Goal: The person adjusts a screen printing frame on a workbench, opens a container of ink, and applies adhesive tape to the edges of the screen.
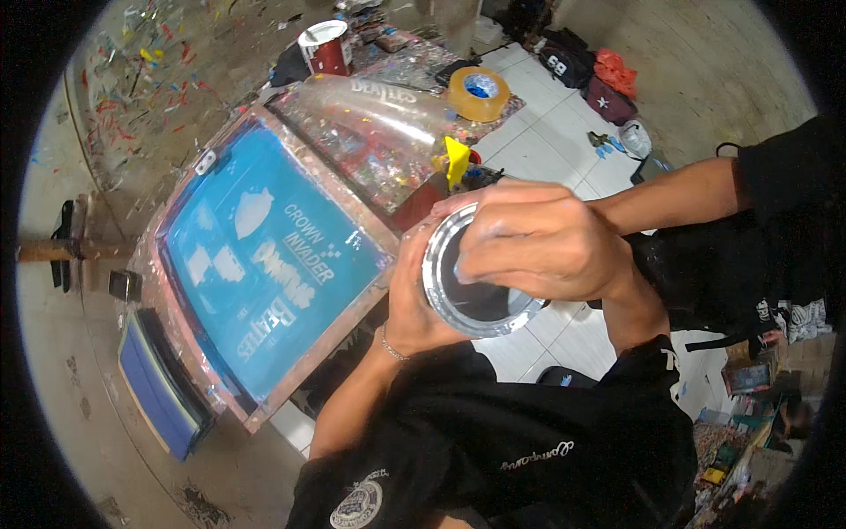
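A round silver-rimmed metal can (495, 310) with a dark inside faces up in front of me. My left hand (412, 291) is closed round its left side, a bracelet at the wrist. My right hand (538, 247) reaches over the top with bent fingers pressed together at the dark centre; whether they hold anything is hidden. Another person's forearm (670, 196) in a black sleeve comes from the right, its hand mostly hidden behind mine. Left of the can lies a framed blue printing screen (264, 326) with pale stencilled shapes and lettering.
A paint-spattered board (405, 181) bears a clear cylindrical sheet (370, 106), tape roll (478, 93), red-and-white can (324, 55) and yellow piece (456, 163). Bags (568, 57) lie on white floor tiles (520, 132). Blue-edged boards (159, 388) stand at lower left; clutter (740, 406) at right.
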Available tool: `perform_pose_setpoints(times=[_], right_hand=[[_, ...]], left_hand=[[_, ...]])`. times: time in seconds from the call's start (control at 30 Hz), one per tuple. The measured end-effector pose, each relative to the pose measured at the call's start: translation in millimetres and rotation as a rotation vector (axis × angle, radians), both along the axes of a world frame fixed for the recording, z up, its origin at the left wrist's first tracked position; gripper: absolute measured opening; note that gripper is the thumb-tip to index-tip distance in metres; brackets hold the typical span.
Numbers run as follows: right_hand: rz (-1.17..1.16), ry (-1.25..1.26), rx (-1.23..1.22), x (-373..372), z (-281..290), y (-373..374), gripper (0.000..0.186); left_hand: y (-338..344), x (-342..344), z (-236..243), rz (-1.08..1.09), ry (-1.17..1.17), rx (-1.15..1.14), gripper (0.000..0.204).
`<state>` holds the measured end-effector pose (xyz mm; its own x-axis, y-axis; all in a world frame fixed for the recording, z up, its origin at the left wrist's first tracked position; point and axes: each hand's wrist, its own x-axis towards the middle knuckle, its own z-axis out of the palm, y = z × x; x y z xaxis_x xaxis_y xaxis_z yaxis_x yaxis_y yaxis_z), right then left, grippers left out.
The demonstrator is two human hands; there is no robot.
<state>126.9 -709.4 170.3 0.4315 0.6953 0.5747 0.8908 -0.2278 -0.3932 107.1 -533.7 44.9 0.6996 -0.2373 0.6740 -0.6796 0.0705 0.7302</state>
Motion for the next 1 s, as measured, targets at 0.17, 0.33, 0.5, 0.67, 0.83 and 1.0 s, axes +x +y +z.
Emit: perform_pose_setpoints(times=[0.17,0.33,0.5,0.67,0.83,1.0], right_hand=[[-0.170,-0.005,0.037,-27.0,18.9,-32.6,0.022],[-0.307,-0.033,0.103,-51.5,8.7,-54.1,0.020],[-0.330,-0.046,0.149,-64.0,8.1,-54.0,0.020],[-0.336,-0.033,0.114,-70.8,13.8,-41.6,0.022],[-0.408,0.005,0.099,-79.0,26.8,-37.7,0.019],[-0.855,-0.322,-0.067,-111.6,43.9,-70.7,0.019]], left_hand=[[-23.9,-3.4,7.1,-0.100,0.038,0.000,0.109],[-32.2,-15.0,-7.8,-0.204,0.256,-0.058,0.109],[-25.2,-11.5,-10.3,-0.311,0.386,-0.028,0.108],[-8.0,-6.3,4.8,-0.353,0.418,-0.076,0.110],[-40.8,-16.8,22.5,-0.200,0.122,-0.148,0.120],[-104.4,-11.2,33.4,-0.222,0.048,-0.041,0.120]])
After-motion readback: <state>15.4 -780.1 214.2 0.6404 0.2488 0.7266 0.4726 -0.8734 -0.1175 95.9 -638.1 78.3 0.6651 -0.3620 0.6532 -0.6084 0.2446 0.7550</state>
